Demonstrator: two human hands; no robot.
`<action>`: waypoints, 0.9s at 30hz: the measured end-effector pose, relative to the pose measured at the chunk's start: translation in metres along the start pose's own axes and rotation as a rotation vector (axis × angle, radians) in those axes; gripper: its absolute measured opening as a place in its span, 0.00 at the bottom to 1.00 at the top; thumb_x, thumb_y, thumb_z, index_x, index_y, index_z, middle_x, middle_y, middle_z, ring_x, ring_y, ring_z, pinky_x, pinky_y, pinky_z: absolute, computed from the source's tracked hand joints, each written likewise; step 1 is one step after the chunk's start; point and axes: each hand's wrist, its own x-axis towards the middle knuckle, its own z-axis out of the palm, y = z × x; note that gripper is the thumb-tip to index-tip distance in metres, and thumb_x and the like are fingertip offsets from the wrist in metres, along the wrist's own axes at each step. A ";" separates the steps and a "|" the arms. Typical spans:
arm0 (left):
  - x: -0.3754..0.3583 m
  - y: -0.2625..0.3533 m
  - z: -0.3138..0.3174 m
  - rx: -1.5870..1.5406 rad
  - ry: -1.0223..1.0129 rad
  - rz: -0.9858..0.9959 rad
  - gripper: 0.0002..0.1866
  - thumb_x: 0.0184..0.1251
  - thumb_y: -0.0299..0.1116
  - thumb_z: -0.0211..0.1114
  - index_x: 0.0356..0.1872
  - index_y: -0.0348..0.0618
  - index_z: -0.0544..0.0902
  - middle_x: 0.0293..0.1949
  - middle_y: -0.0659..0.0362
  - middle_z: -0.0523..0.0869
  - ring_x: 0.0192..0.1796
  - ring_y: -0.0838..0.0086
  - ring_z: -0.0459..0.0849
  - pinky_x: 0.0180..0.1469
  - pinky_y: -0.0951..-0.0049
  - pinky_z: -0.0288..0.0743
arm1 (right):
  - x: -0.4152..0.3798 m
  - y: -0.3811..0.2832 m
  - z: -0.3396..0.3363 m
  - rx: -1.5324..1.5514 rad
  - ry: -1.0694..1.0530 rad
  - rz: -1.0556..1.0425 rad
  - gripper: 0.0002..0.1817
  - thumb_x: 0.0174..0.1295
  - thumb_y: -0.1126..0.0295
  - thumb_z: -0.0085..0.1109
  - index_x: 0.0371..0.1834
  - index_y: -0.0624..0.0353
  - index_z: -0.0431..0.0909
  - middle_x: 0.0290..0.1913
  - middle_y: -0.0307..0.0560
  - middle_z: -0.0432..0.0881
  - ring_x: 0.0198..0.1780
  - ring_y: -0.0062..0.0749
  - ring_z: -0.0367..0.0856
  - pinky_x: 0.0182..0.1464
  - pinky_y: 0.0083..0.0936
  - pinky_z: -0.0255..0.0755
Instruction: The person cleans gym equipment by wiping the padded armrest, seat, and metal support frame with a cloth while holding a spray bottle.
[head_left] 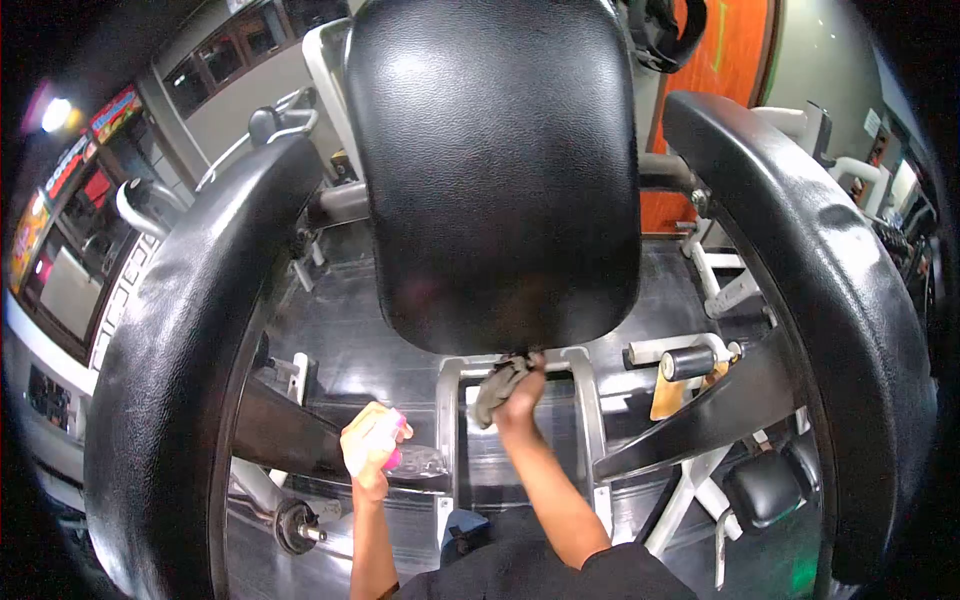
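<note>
My left hand [364,446] is wrapped round the pink neck of a clear spray bottle [422,462], which lies tilted sideways with its body pointing right. My right hand [520,398], slightly blurred, grips a grey cloth [494,394] just under the lower edge of a large black padded backrest [505,180]. Whether the cloth touches the pad's underside is hard to make out. On either side rise a black padded armrest on the left [190,290] and a black padded armrest on the right [815,230].
Below the backrest stands a light metal frame [447,400] on the dark floor. A weight plate [294,526] sits at lower left, and a small black seat [763,488] at lower right. An orange door [725,60] and other gym machines are behind.
</note>
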 end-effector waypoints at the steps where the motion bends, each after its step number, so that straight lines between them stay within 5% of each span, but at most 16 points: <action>1: -0.002 0.002 -0.001 -0.002 0.022 0.001 0.30 0.59 0.56 0.59 0.28 0.29 0.80 0.28 0.49 0.81 0.30 0.66 0.80 0.34 0.70 0.71 | -0.005 0.013 0.003 0.018 -0.051 0.018 0.21 0.73 0.46 0.42 0.35 0.49 0.76 0.30 0.39 0.79 0.31 0.37 0.76 0.41 0.38 0.75; 3: -0.007 0.007 -0.003 0.008 0.058 -0.002 0.30 0.59 0.56 0.59 0.27 0.30 0.80 0.27 0.49 0.80 0.30 0.66 0.80 0.33 0.71 0.70 | 0.000 0.042 -0.001 -0.135 0.031 0.158 0.21 0.74 0.50 0.39 0.39 0.56 0.74 0.33 0.47 0.78 0.33 0.40 0.76 0.40 0.40 0.74; 7: -0.016 0.014 -0.007 0.073 0.137 -0.001 0.28 0.57 0.55 0.57 0.25 0.32 0.80 0.28 0.49 0.80 0.30 0.69 0.78 0.32 0.72 0.68 | 0.003 0.087 0.012 0.076 -0.103 0.486 0.17 0.70 0.57 0.42 0.41 0.60 0.73 0.33 0.47 0.75 0.32 0.37 0.72 0.35 0.33 0.71; 11: -0.031 0.020 -0.014 0.103 0.225 -0.047 0.29 0.58 0.56 0.57 0.25 0.32 0.80 0.28 0.51 0.80 0.29 0.71 0.77 0.31 0.73 0.67 | 0.015 0.109 0.015 0.470 -0.502 0.944 0.15 0.60 0.61 0.53 0.44 0.61 0.71 0.34 0.44 0.73 0.32 0.28 0.71 0.32 0.25 0.67; 12: -0.035 0.022 -0.016 0.136 0.228 -0.066 0.29 0.59 0.57 0.57 0.26 0.32 0.80 0.28 0.51 0.81 0.29 0.71 0.77 0.31 0.73 0.67 | -0.005 0.098 0.028 0.176 -0.463 0.680 0.17 0.59 0.63 0.55 0.47 0.61 0.69 0.33 0.41 0.71 0.32 0.25 0.71 0.31 0.23 0.66; 13: -0.039 0.025 -0.018 0.167 0.233 -0.087 0.30 0.59 0.57 0.58 0.26 0.32 0.80 0.28 0.52 0.81 0.28 0.72 0.76 0.30 0.72 0.67 | 0.013 0.098 0.014 0.370 -0.646 0.966 0.19 0.57 0.65 0.57 0.50 0.60 0.67 0.34 0.39 0.71 0.32 0.25 0.71 0.32 0.22 0.67; 15: -0.048 0.027 -0.023 0.179 0.264 -0.081 0.31 0.61 0.58 0.58 0.26 0.32 0.81 0.29 0.52 0.82 0.28 0.72 0.76 0.30 0.73 0.67 | 0.030 0.092 -0.009 0.254 -0.702 0.835 0.16 0.57 0.66 0.57 0.47 0.59 0.70 0.35 0.39 0.71 0.34 0.25 0.71 0.32 0.21 0.68; 18: -0.066 0.023 -0.029 0.141 0.270 -0.054 0.25 0.60 0.51 0.60 0.31 0.33 0.84 0.30 0.53 0.85 0.32 0.68 0.81 0.33 0.69 0.72 | 0.021 0.072 -0.025 0.397 -0.520 0.754 0.12 0.65 0.66 0.52 0.48 0.57 0.76 0.37 0.38 0.74 0.42 0.27 0.73 0.32 0.23 0.70; 19: -0.070 0.023 -0.029 0.139 0.292 -0.057 0.25 0.60 0.51 0.60 0.31 0.33 0.84 0.30 0.53 0.85 0.32 0.68 0.81 0.33 0.69 0.72 | 0.013 0.068 -0.020 0.408 -0.408 0.767 0.10 0.65 0.63 0.52 0.43 0.56 0.75 0.36 0.36 0.72 0.37 0.26 0.72 0.31 0.23 0.69; 22: -0.078 0.021 -0.022 0.116 0.312 -0.156 0.25 0.59 0.51 0.61 0.31 0.32 0.84 0.30 0.52 0.85 0.33 0.67 0.82 0.36 0.69 0.73 | 0.013 0.078 -0.003 0.296 -0.540 1.045 0.12 0.65 0.59 0.54 0.32 0.53 0.67 0.33 0.36 0.69 0.25 0.23 0.65 0.26 0.21 0.63; 27: -0.082 0.023 -0.021 0.081 0.355 -0.198 0.25 0.57 0.52 0.62 0.30 0.33 0.84 0.31 0.53 0.84 0.33 0.70 0.80 0.36 0.71 0.71 | -0.013 0.121 0.069 0.670 -0.657 1.020 0.14 0.71 0.59 0.53 0.51 0.53 0.81 0.45 0.37 0.83 0.34 0.21 0.68 0.24 0.18 0.64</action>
